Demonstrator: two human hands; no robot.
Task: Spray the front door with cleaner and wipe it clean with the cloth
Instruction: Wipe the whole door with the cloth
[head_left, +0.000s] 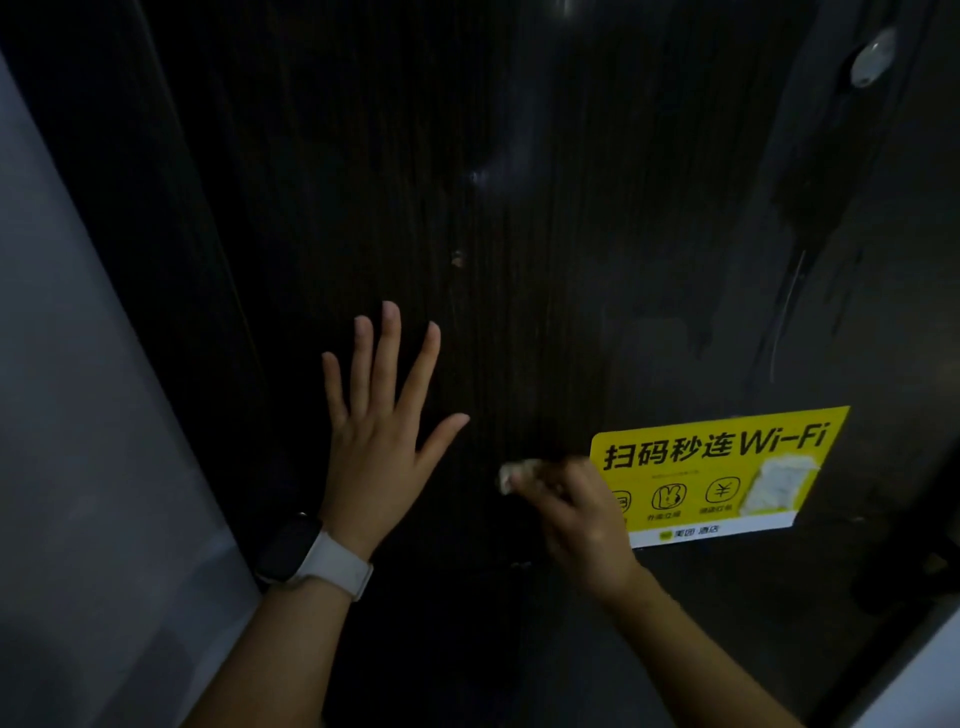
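Observation:
The dark wood-grain front door (519, 208) fills the view, with wet streaks and smears on its right part. My left hand (379, 431) lies flat on the door with fingers spread and holds nothing; a watch with a white strap sits on its wrist. My right hand (576, 514) presses a small pale cloth (511, 475) against the door, just left of a yellow Wi-Fi sticker (727, 467). Only a bit of the cloth shows past the fingers. No spray bottle is in view.
A grey wall (78, 467) runs along the left of the door frame. A round metal fitting (872, 60) sits on the door at the upper right. Dark hardware (924, 566) juts out at the right edge, with a pale surface below it.

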